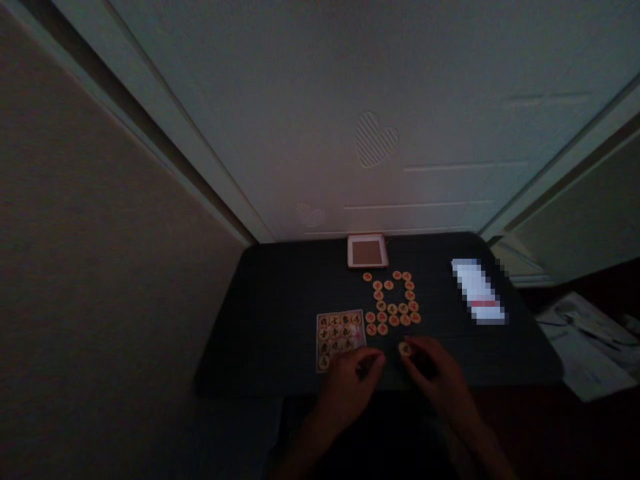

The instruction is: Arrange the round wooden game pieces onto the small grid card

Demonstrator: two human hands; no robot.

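Note:
My right hand (437, 373) is closed, pinching a round Chinese chess piece (405, 349) between thumb and fingers, just above the front part of the dark table (260, 333). To its left, my left hand (350, 380) has curled fingers, thumb and forefinger meeting; whatever they may hold is hidden. That hand covers the lower right corner of a square tray (317, 343), where several dark-marked pieces sit in rows. Beyond my hands, loose red-marked chess pieces (394, 321) lie flat in a rough ring, with a few others to its left.
A shallow box or lid (367, 253) with a pale rim lies at the table's back edge. On the right is a blurred-out bright oblong (477, 291). A white door (280, 133) stands right behind the table. Papers (585, 347) lie off to the right.

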